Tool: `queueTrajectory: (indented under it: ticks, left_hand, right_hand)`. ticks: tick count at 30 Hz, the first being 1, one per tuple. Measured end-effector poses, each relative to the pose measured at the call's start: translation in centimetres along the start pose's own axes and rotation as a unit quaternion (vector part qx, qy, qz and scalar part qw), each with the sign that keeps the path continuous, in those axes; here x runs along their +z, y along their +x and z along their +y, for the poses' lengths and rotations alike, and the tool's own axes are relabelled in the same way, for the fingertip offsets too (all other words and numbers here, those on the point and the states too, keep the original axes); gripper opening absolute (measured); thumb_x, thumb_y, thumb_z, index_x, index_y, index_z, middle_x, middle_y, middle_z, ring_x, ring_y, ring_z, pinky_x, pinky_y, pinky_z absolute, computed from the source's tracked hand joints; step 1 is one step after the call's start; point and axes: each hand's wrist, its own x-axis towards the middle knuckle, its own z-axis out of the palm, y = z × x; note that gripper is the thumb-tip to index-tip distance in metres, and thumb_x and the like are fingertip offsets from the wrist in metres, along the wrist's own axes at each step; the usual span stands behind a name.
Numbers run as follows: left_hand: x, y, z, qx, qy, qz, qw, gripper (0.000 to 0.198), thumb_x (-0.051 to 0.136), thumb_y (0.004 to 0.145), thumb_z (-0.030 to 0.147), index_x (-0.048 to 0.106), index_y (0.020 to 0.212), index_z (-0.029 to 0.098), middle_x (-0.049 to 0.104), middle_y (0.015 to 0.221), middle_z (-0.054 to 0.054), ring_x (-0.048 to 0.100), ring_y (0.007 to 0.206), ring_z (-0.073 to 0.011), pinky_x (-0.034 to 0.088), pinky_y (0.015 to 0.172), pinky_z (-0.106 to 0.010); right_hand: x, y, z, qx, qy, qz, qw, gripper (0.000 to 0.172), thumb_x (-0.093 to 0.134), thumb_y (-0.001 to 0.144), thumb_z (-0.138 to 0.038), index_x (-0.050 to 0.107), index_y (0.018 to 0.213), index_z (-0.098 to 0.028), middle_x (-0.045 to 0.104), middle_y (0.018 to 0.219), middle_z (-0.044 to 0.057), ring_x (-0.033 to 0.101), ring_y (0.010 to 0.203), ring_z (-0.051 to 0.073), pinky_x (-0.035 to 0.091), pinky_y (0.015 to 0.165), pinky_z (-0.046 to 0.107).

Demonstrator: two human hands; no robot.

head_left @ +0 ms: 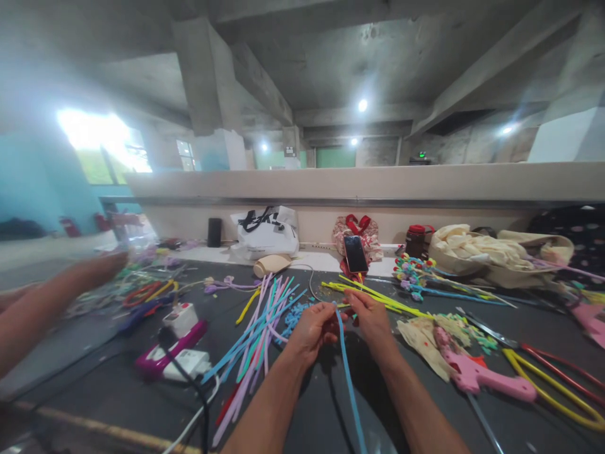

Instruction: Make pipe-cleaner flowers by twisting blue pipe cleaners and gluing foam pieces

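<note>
A long light-blue pipe cleaner [347,372] hangs down from my left hand [307,334], whose thumb and fingers pinch it close to its top end. My right hand [373,321] is just to the right, its thumb and forefinger pressed together near that end; what lies between them is too small to make out. Behind my left hand is a heap of short blue curled pieces [297,318]. A loose bundle of lilac, blue, teal and pink pipe cleaners [259,334] lies to the left. Yellow-green pipe cleaners [392,301] are spread behind my right hand.
On the right lie a pink glue gun [491,381] on a crumpled cloth [420,340] and scissors [543,353]. A power strip [174,353] with cables is at left. Another person's arm [61,296] reaches in there. A phone [355,254] leans on a bag at the back.
</note>
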Motion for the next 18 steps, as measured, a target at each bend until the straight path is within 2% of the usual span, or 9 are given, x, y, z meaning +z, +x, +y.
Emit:
queueTrajectory:
  ticks: [3, 7, 12, 18]
  left_hand:
    - [0.1, -0.1, 0.0, -0.013, 0.029, -0.013, 0.999, 0.025, 0.064, 0.059, 0.034, 0.05, 0.067, 0.015, 0.059, 0.06, -0.001, 0.053, 0.048, -0.0086, 0.033, 0.038, -0.015]
    - [0.1, 0.2, -0.3, 0.0, 0.051, 0.0, 0.999, 0.023, 0.064, 0.058, 0.031, 0.051, 0.064, 0.014, 0.053, 0.05, 0.004, 0.043, 0.038, -0.0047, 0.029, 0.038, -0.016]
    - [-0.3, 0.6, -0.8, 0.009, 0.076, 0.01, 0.997, 0.019, 0.065, 0.055, 0.025, 0.055, 0.067, 0.013, 0.055, 0.052, 0.003, 0.044, 0.041, -0.005, 0.031, 0.042, -0.017]
    - [-0.6, 0.8, -1.2, 0.016, 0.106, 0.027, 0.994, 0.021, 0.064, 0.057, 0.032, 0.053, 0.059, 0.014, 0.049, 0.044, 0.005, 0.038, 0.037, -0.0048, 0.026, 0.04, -0.018]
  right_hand:
    - [-0.4, 0.1, -0.3, -0.052, -0.055, 0.011, 0.997, 0.022, 0.052, 0.069, -0.031, 0.066, 0.08, -0.017, 0.062, 0.068, 0.002, 0.055, 0.059, 0.015, 0.04, 0.048, 0.023]
    - [-0.4, -0.3, -0.9, -0.1, -0.136, -0.028, 0.985, 0.014, 0.054, 0.067, -0.025, 0.067, 0.07, -0.018, 0.063, 0.068, 0.002, 0.057, 0.066, 0.016, 0.042, 0.061, 0.025]
    - [-0.2, -0.4, -1.0, -0.083, -0.155, -0.037, 0.984, 0.015, 0.052, 0.068, -0.023, 0.065, 0.066, -0.017, 0.061, 0.062, 0.001, 0.055, 0.06, 0.015, 0.039, 0.058, 0.024]
    - [-0.1, -0.3, -0.7, -0.054, -0.122, -0.038, 0.99, 0.014, 0.05, 0.069, -0.023, 0.062, 0.064, -0.017, 0.057, 0.056, -0.001, 0.051, 0.055, 0.013, 0.037, 0.054, 0.023]
